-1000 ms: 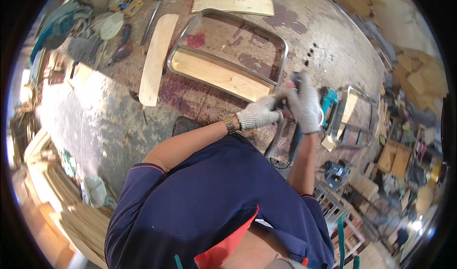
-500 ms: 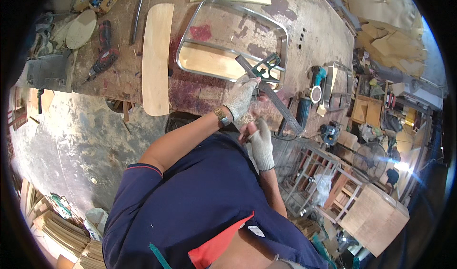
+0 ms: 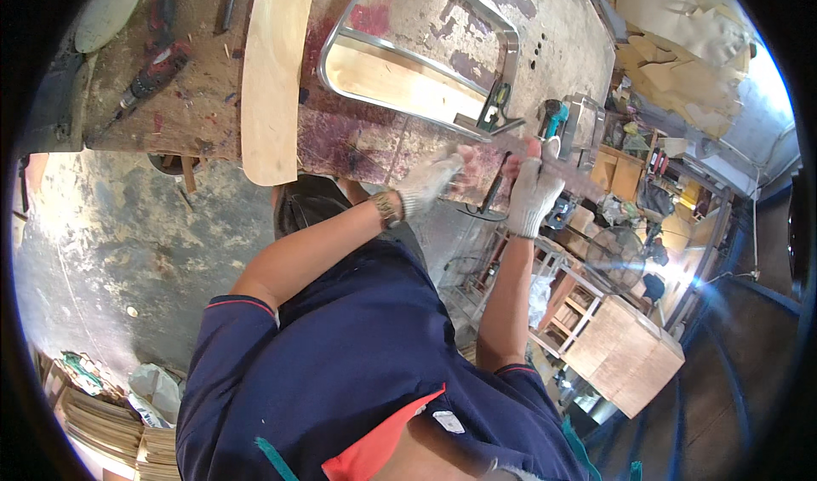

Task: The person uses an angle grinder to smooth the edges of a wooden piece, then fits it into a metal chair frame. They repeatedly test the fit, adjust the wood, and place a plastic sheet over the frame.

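Observation:
My right hand (image 3: 536, 193), in a pale glove with bare fingertips, closes on the long steel blade of a combination square (image 3: 495, 108). Its dark green head lies over the near right corner of a bent metal tube frame (image 3: 400, 113), while the blade runs rightward, smeared by motion. My left hand (image 3: 432, 185), also gloved, hovers by the bench edge just left of the square. Its fingers are blurred, and whether they touch anything is unclear. A pale wooden board (image 3: 387, 79) lies inside the frame along its near side.
A long curved plywood piece (image 3: 277, 81) overhangs the bench (image 3: 204, 115) edge. Further left lies a red and black cordless drill (image 3: 157, 72). A teal power tool (image 3: 555, 119) and another metal frame (image 3: 583, 132) sit at right. A fan (image 3: 617, 255) and wooden box (image 3: 625, 353) stand beyond.
My right hand has moved up and right onto the square's blade. The square has shifted right and turned; my left hand has come away from its head. The view has shifted too.

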A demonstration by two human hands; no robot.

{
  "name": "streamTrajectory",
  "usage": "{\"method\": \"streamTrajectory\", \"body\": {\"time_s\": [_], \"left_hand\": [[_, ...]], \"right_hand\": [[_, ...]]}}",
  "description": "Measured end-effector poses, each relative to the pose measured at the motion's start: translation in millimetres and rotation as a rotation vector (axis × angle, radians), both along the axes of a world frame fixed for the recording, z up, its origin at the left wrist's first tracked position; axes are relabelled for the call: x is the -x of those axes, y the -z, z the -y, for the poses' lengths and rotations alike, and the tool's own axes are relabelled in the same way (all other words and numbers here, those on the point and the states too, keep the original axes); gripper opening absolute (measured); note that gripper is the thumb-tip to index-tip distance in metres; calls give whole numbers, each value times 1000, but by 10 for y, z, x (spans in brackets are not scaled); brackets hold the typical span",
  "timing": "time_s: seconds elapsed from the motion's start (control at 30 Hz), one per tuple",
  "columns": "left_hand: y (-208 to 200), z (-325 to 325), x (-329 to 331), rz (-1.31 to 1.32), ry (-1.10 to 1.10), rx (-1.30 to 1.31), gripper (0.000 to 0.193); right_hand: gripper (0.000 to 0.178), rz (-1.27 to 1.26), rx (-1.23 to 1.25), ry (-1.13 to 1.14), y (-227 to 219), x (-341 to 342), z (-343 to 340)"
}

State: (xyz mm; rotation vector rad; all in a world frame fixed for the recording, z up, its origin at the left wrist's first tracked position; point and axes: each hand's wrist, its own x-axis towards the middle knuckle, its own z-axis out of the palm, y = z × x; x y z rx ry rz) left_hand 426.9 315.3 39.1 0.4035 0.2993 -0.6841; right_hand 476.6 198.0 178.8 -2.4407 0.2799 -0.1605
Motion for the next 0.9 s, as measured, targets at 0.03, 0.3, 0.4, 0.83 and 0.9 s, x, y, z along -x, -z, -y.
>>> {"method": "streamTrajectory", "body": {"time_s": [0.03, 0.3, 0.4, 0.83, 0.9], "left_hand": [[93, -48, 78, 35, 29, -70, 39], [863, -691, 657, 849, -106, -1417, 48], [1042, -696, 681, 1011, -304, -1455, 52], [1295, -553, 725, 1109, -522, -1571, 25], [1303, -540, 712, 1095, -555, -1565, 22]], "right_hand": [[29, -8, 28, -17, 24, -117, 60], [37, -178, -29, 36, 442, -517, 363], [39, -191, -39, 47, 537, -486, 439], [47, -193, 100, 79, 608, -261, 510], [48, -195, 183, 48, 614, -264, 522]]}}
